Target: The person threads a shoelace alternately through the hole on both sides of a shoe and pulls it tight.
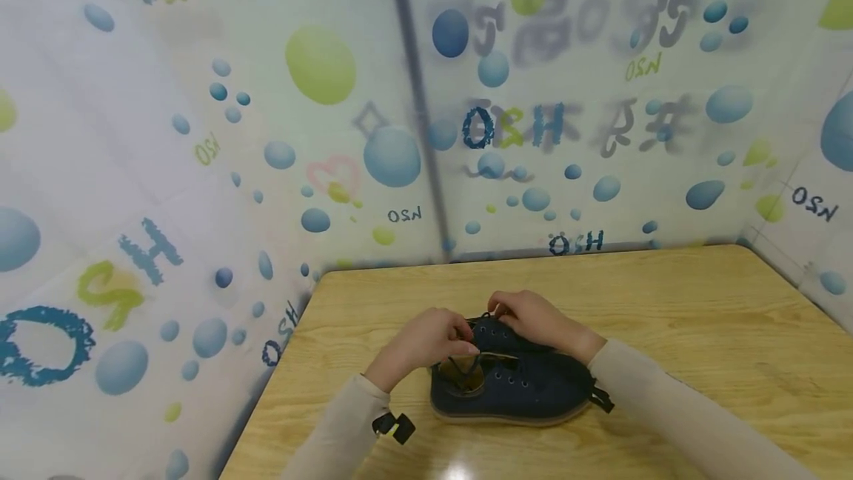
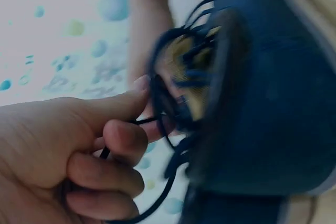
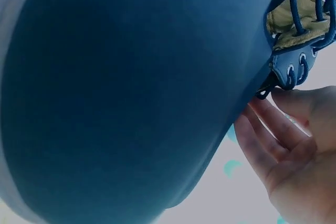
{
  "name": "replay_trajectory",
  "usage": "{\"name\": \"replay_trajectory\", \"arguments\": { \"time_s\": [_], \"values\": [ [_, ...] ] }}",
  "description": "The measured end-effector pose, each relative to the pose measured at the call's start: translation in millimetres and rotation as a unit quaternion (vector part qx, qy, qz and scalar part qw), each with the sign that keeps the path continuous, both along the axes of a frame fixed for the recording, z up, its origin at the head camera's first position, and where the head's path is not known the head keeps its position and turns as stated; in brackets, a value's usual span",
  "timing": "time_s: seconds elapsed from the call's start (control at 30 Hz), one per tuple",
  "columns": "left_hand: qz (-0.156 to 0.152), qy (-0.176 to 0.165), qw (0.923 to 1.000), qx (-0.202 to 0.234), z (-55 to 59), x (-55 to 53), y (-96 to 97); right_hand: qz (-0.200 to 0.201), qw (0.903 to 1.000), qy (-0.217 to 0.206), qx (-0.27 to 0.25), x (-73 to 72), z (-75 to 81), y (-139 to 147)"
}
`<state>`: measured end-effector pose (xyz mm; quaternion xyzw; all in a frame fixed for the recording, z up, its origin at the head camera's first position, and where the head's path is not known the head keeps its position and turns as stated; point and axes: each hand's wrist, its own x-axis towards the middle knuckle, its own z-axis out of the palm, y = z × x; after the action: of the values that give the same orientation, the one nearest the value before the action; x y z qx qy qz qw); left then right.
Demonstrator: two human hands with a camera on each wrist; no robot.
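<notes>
A navy lace-up shoe (image 1: 533, 395) with a tan lining lies on its sole, toe to the right in the head view. Behind its opening shows a dark part with eyelets (image 1: 492, 331). My left hand (image 1: 429, 338), at the opening, pinches a dark shoelace (image 2: 152, 211) between thumb and fingers; the lace loops past the curled fingers. Reaching over from the far side, my right hand (image 1: 536, 317) has thumb and fingers around a lace at the edge of the eyelet flap (image 3: 294, 69). Some right fingertips are hidden behind the shoe in the right wrist view.
The shoe stands on a light wood table (image 1: 666, 302). White sheeting (image 1: 320, 132) printed with blue and green drops rises behind the table and at both sides. A black wrist strap (image 1: 393, 424) hangs by the left sleeve, close to the shoe's heel.
</notes>
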<state>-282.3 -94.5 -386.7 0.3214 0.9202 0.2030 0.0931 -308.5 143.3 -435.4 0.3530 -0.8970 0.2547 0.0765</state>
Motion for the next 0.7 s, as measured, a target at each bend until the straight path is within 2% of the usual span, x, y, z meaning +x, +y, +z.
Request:
{"name": "replay_trajectory", "arguments": {
  "time_s": [0.07,0.13,0.2,0.3,0.37,0.43,0.53,0.6,0.7],
  "values": [
    [-0.016,0.016,0.9996,-0.017,-3.7,0.7,1.4,0.005,0.9999,-0.011,0.004,-0.2,0.3,1],
    [-0.045,0.013,0.9989,-0.008,-3.3,-0.2,-1.0,0.011,0.9995,-0.028,0.009,-0.8,0.6,1],
    [-0.085,-0.024,0.9956,0.033,1.8,-2.0,-6.9,0.012,0.9987,-0.048,0.013,-1.4,0.2,2],
    [-0.134,-0.087,0.9824,0.097,13.6,-5.3,-18.5,0.009,0.9977,-0.065,0.015,-2.0,-0.4,3],
    [-0.151,-0.103,0.9749,0.127,20.5,-7.7,-25.0,0.006,0.9981,-0.060,0.013,-2.3,-0.8,3],
    [-0.150,-0.096,0.9744,0.137,24.5,-9.6,-29.0,0.003,0.9987,-0.049,0.013,-2.4,-1.0,3],
    [-0.143,-0.077,0.9784,0.128,23.8,-13.0,-29.7,-0.004,0.9994,-0.032,0.014,-2.5,-1.4,2],
    [-0.124,-0.059,0.9830,0.122,19.8,-15.9,-27.7,-0.009,0.9995,-0.026,0.014,-2.4,-1.6,2],
    [-0.078,-0.023,0.9901,0.114,11.9,-21.4,-23.7,-0.010,0.9996,-0.021,0.014,-1.9,-1.5,2]
  ]
}}
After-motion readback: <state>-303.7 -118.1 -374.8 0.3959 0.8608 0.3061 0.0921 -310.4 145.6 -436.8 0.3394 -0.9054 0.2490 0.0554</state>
